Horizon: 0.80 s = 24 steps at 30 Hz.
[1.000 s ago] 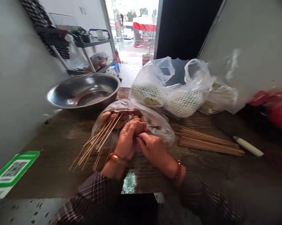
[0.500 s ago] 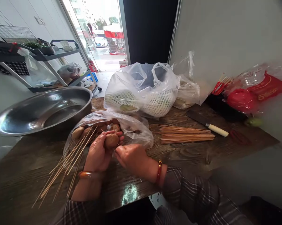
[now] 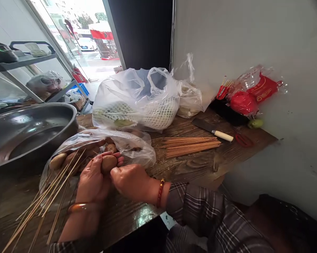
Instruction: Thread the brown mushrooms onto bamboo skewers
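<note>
A round brown mushroom (image 3: pixel 109 164) rests in my left hand (image 3: pixel 92 179), held between thumb and curled fingers over the edge of a plastic bag (image 3: pixel 144 154). My right hand (image 3: pixel 130 181) is closed in a pinch against the mushroom's right side. A thin skewer seems to be in this pinch, mostly hidden by the fingers. More brown mushrooms (image 3: pixel 111 148) lie inside the open bag. Several long bamboo skewers (image 3: pixel 46 196) lean across the bag's left side and over the table, left of my left wrist.
A bundle of skewers (image 3: pixel 191 147) lies right of the bag, near a cleaver (image 3: pixel 223 135) and red-handled scissors (image 3: pixel 243 140). Behind are bags of net-wrapped produce (image 3: pixel 158 114). A large metal basin (image 3: pixel 68 123) stands left. Red packages (image 3: pixel 244 102) sit by the wall.
The view has turned right, so everything sits further left in the picture. My right hand has stayed close against the mushroom, which my left hand still holds.
</note>
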Each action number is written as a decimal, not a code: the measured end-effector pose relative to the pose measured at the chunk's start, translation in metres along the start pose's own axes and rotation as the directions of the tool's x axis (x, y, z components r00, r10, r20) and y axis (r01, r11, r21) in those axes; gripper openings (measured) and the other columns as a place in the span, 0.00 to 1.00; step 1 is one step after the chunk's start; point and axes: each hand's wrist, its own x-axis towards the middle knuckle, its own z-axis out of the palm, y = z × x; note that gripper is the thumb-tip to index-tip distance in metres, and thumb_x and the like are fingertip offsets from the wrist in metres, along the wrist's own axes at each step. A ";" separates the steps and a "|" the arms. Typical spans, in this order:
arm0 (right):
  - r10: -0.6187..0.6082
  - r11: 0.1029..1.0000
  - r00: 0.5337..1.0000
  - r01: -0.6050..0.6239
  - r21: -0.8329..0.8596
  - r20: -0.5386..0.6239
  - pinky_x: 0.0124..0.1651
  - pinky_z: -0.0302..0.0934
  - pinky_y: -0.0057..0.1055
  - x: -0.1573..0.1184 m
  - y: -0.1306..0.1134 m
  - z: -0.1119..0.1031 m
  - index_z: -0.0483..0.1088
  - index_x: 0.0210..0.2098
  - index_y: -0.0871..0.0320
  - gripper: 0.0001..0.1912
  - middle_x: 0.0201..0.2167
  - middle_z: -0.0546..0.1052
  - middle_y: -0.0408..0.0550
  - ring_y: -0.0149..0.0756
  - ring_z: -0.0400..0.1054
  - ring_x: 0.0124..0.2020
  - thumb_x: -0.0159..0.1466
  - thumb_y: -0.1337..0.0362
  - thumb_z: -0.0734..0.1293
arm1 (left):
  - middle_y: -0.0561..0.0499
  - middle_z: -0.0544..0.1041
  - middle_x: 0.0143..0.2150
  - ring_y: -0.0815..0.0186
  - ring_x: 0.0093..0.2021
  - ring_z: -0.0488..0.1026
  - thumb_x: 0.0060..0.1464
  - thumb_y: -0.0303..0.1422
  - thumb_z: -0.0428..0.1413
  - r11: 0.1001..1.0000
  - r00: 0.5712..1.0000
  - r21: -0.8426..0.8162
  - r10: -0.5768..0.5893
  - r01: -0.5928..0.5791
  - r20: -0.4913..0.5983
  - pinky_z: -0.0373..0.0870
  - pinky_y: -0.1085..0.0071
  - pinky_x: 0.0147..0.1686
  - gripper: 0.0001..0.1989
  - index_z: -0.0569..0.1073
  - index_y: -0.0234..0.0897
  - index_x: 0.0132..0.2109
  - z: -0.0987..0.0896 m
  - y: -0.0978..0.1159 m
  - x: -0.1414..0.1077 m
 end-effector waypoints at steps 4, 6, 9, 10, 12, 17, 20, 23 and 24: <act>0.056 0.995 0.997 -0.051 0.089 -0.054 0.29 0.58 0.32 0.000 0.000 -0.008 0.71 0.37 0.60 0.15 0.33 0.82 0.50 0.37 0.75 0.32 0.75 0.58 0.59 | 0.45 0.84 0.37 0.61 0.34 0.80 0.53 0.41 0.64 1.000 0.999 -0.016 0.009 -0.008 0.031 0.79 0.67 0.36 0.15 0.76 0.34 0.41 -0.005 -0.002 0.003; 0.092 0.983 0.988 -0.070 0.168 -0.127 0.36 0.61 0.31 0.001 0.002 -0.012 0.71 0.35 0.58 0.15 0.36 0.82 0.50 0.36 0.76 0.37 0.75 0.57 0.61 | 0.45 0.84 0.38 0.61 0.36 0.81 0.53 0.41 0.64 0.999 0.999 -0.029 0.023 -0.022 0.049 0.79 0.67 0.37 0.15 0.76 0.34 0.40 -0.008 -0.002 0.004; 0.232 0.928 0.954 -0.159 0.336 -0.189 0.43 0.63 0.29 0.004 0.007 -0.015 0.72 0.40 0.58 0.09 0.42 0.81 0.49 0.35 0.75 0.44 0.72 0.58 0.66 | 0.45 0.85 0.39 0.62 0.37 0.80 0.54 0.39 0.61 0.995 0.996 -0.070 0.079 -0.077 0.028 0.77 0.68 0.39 0.12 0.76 0.34 0.40 -0.013 0.001 0.008; 0.281 0.896 0.945 -0.196 0.399 -0.166 0.43 0.63 0.29 0.005 0.009 -0.014 0.72 0.41 0.57 0.09 0.42 0.81 0.48 0.35 0.75 0.43 0.70 0.57 0.68 | 0.45 0.85 0.39 0.63 0.37 0.80 0.55 0.38 0.60 0.992 0.995 -0.088 0.094 -0.093 0.018 0.77 0.68 0.39 0.11 0.76 0.34 0.41 -0.014 0.001 0.009; 0.325 0.809 0.944 -0.250 0.532 -0.050 0.38 0.63 0.29 0.005 0.011 -0.011 0.72 0.40 0.57 0.10 0.37 0.81 0.45 0.34 0.74 0.38 0.68 0.56 0.70 | 0.46 0.85 0.39 0.63 0.37 0.81 0.55 0.37 0.59 0.986 0.993 -0.121 0.118 -0.114 0.022 0.77 0.67 0.40 0.11 0.76 0.35 0.41 -0.015 0.002 0.009; 0.185 0.381 0.929 -0.368 0.848 0.320 0.23 0.58 0.26 0.000 0.004 0.001 0.67 0.32 0.56 0.13 0.20 0.72 0.38 0.28 0.64 0.18 0.71 0.57 0.62 | 0.45 0.84 0.38 0.62 0.35 0.81 0.53 0.42 0.62 0.982 0.988 -0.154 0.127 -0.113 0.085 0.76 0.66 0.38 0.15 0.75 0.34 0.40 -0.016 -0.002 -0.003; 0.171 0.335 0.929 -0.368 0.867 0.329 0.20 0.55 0.26 -0.002 0.001 0.004 0.67 0.32 0.55 0.13 0.18 0.71 0.37 0.28 0.61 0.15 0.68 0.53 0.63 | 0.43 0.84 0.40 0.61 0.36 0.81 0.50 0.42 0.65 0.975 0.987 -0.202 0.118 -0.093 0.112 0.76 0.65 0.40 0.17 0.76 0.33 0.40 -0.019 -0.007 -0.003; 0.222 0.444 0.942 -0.328 0.834 0.252 0.22 0.55 0.28 -0.005 -0.003 0.003 0.67 0.30 0.54 0.12 0.15 0.68 0.37 0.29 0.59 0.15 0.68 0.55 0.63 | 0.42 0.84 0.39 0.61 0.35 0.81 0.50 0.43 0.66 0.971 0.984 -0.207 0.145 -0.122 0.102 0.76 0.65 0.40 0.18 0.76 0.33 0.39 -0.021 -0.012 -0.002; 0.243 0.501 0.949 -0.302 0.811 0.204 0.24 0.55 0.29 -0.007 -0.004 0.002 0.67 0.30 0.54 0.12 0.16 0.69 0.38 0.30 0.60 0.17 0.67 0.56 0.63 | 0.42 0.84 0.38 0.61 0.34 0.81 0.50 0.44 0.66 0.970 0.984 -0.205 0.153 -0.131 0.094 0.76 0.65 0.39 0.18 0.76 0.32 0.39 -0.021 -0.013 -0.002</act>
